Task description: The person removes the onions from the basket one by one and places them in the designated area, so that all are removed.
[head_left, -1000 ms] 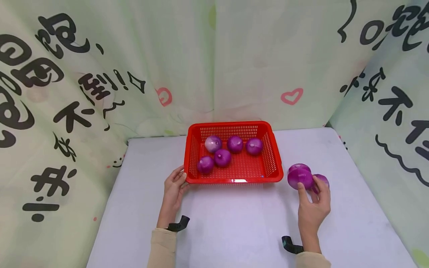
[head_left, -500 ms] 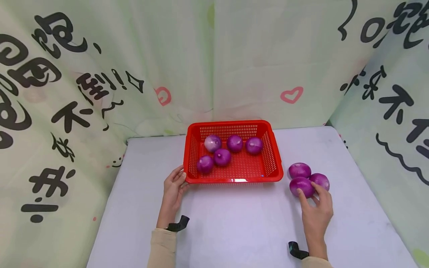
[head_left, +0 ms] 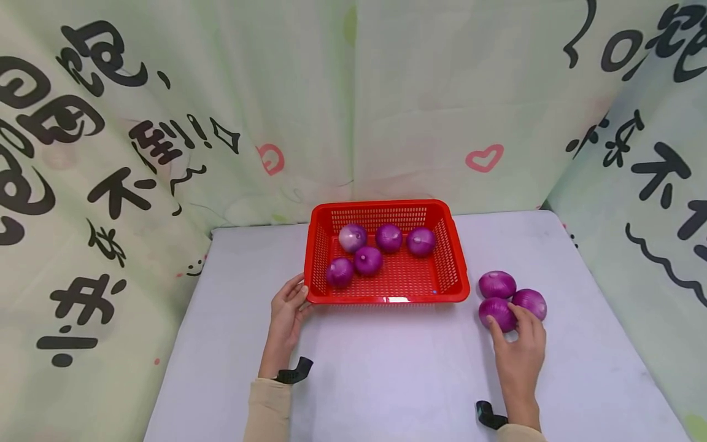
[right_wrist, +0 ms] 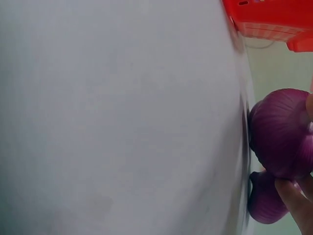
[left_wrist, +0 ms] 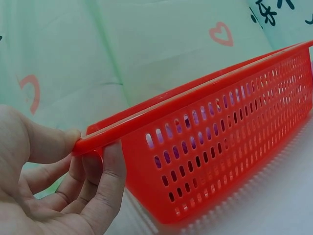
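Note:
My left hand [head_left: 288,310] pinches the near left corner of a red plastic basket [head_left: 386,299], thumb on top of the rim and fingers curled beneath it, as the left wrist view shows. Several purple onions lie inside, among them a paler one [head_left: 352,237]. To the right of the basket, my right hand [head_left: 519,353] grips a purple onion [head_left: 495,314] between thumb and fingers. That onion [right_wrist: 282,132] fills the right side of the right wrist view. Two more onions, one behind [head_left: 497,284] and one to the right [head_left: 531,303], sit close against it on the table.
The white table [head_left: 386,368] runs up to a pale green curtain [head_left: 409,110] with black lettering and pink hearts. The basket stands near the table's back edge. A black wrist strap [head_left: 295,371] shows on the left arm, another [head_left: 490,415] on the right.
The onion in my right hand has moved a little toward me, from overlapping the back onion to lying in front of it. The left hand and basket have stayed in place.

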Tool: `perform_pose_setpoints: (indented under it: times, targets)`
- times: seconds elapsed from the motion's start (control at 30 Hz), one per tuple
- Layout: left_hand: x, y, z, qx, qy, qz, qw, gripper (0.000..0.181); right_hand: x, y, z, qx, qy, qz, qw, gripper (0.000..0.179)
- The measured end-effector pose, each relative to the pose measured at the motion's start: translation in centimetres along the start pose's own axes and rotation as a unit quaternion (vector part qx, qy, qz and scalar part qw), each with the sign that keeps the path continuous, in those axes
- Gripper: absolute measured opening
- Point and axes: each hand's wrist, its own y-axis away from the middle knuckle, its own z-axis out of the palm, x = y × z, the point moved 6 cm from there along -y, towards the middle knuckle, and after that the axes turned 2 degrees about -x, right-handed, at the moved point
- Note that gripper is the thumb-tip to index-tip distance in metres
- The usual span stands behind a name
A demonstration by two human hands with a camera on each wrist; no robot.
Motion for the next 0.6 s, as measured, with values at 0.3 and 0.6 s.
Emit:
perform_pose_setpoints:
  times: [0.3,0.6]
  targets:
    - [0.11,0.04,0.08,-0.005,0.003,0.004,1.0,0.043,0.19,-0.18,0.18,-0.015,0.011,0.015,0.9997,0.056]
    - [0.21,0.12,0.11,-0.006,0.003,0.002,1.0,0.043,0.01,-0.43,0.36,-0.025,0.016,0.014,0.9995,0.057]
